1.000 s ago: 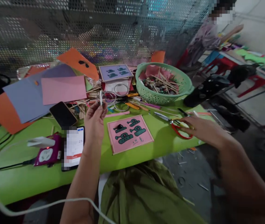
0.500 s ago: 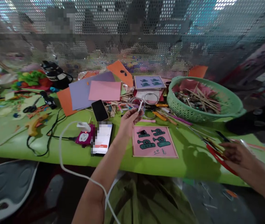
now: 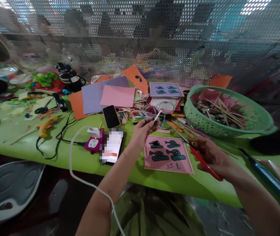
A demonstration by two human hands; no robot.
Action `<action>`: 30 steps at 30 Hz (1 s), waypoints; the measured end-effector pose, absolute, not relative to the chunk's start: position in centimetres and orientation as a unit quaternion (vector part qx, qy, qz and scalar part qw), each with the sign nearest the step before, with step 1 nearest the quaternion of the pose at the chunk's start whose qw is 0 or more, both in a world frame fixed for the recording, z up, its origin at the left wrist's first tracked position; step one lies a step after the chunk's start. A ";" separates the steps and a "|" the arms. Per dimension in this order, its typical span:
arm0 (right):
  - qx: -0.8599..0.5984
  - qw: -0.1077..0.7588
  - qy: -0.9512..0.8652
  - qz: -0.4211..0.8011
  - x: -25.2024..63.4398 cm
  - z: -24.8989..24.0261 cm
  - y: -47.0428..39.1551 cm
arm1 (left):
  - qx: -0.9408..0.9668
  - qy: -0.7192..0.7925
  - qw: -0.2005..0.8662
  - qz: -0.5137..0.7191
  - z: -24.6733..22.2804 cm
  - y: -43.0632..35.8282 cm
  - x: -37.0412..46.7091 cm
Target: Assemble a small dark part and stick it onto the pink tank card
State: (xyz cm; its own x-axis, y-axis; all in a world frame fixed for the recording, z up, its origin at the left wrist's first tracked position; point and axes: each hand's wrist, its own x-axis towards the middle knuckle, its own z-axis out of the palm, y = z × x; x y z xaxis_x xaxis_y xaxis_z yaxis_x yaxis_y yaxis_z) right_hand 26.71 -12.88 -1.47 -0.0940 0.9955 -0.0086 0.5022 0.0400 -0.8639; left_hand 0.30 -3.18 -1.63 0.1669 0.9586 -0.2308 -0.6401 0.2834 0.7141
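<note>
My left hand (image 3: 143,130) pinches a small white strip (image 3: 157,115) and holds it above the green table (image 3: 63,154). My right hand (image 3: 210,154) grips red-handled scissors (image 3: 199,157), their blades pointing up and left toward the strip. Just below both hands lies a pink card (image 3: 167,154) with dark green cut-out shapes on it. The scissor tips are a short way from the strip, not touching it.
A green mesh basket (image 3: 230,131) of sticks stands at the right. Coloured paper sheets (image 3: 110,95), a black phone (image 3: 111,116), clear rings (image 3: 166,106) and loose sticks crowd the middle. A glue gun (image 3: 46,125), black scissors (image 3: 42,109) and cables lie left. A perforated screen rises behind.
My right hand has lifted the red scissors off the table's right side and brought them left toward my left hand. The view has swung left.
</note>
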 end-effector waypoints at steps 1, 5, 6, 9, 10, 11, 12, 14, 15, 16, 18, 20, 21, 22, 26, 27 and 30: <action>-0.586 0.332 -0.643 0.366 26.2 -1.3 -12.4 | 0.234 0.338 0.728 0.549 -1.6 -3.2 0.3; -0.585 0.331 -0.648 0.357 25.2 -0.6 -11.3 | 0.223 0.338 0.732 0.548 -1.6 -3.0 0.3; -0.584 0.328 -0.656 0.349 25.2 -0.5 -11.1 | 0.219 0.338 0.733 0.548 -1.6 -3.0 0.3; -0.577 0.319 -0.673 0.336 25.4 -0.4 -10.8 | 0.212 0.339 0.736 0.547 -1.6 -3.0 0.3; -0.574 0.317 -0.677 0.335 25.5 -0.5 -10.7 | 0.211 0.338 0.737 0.546 -1.6 -3.0 0.3; -0.574 0.314 -0.680 0.332 25.6 -0.5 -10.7 | 0.210 0.337 0.738 0.545 -1.5 -3.0 0.3; -0.574 0.309 -0.683 0.329 25.7 -0.6 -10.7 | 0.209 0.336 0.739 0.545 -1.4 -3.1 0.3; -0.575 0.298 -0.691 0.321 25.8 -0.6 -10.6 | 0.212 0.335 0.742 0.541 -1.4 -3.1 0.3; -0.576 0.294 -0.693 0.319 25.8 -0.6 -10.6 | 0.214 0.336 0.742 0.540 -1.3 -3.2 0.3; -0.575 0.290 -0.695 0.319 25.8 -0.7 -10.6 | 0.216 0.337 0.741 0.539 -1.3 -3.2 0.3; -0.571 0.291 -0.698 0.318 25.8 -0.8 -10.6 | 0.221 0.339 0.740 0.537 -1.4 -3.2 0.3; -0.567 0.294 -0.704 0.311 25.8 -1.0 -10.5 | 0.223 0.340 0.738 0.538 -1.5 -3.2 0.2; -0.565 0.296 -0.707 0.306 25.8 -1.2 -10.5 | 0.224 0.341 0.739 0.537 -1.6 -3.2 0.2; -0.566 0.296 -0.709 0.300 25.8 -1.3 -10.5 | 0.224 0.342 0.739 0.535 -1.7 -3.1 0.2; -0.576 0.302 -0.706 0.279 25.7 -1.8 -10.2 | 0.222 0.342 0.743 0.530 -1.8 -3.1 0.2; -0.579 0.304 -0.705 0.274 25.6 -1.8 -10.1 | 0.220 0.341 0.744 0.530 -1.8 -3.1 0.3; -0.581 0.310 -0.703 0.269 25.4 -1.7 -10.0 | 0.216 0.340 0.746 0.530 -1.7 -3.1 0.3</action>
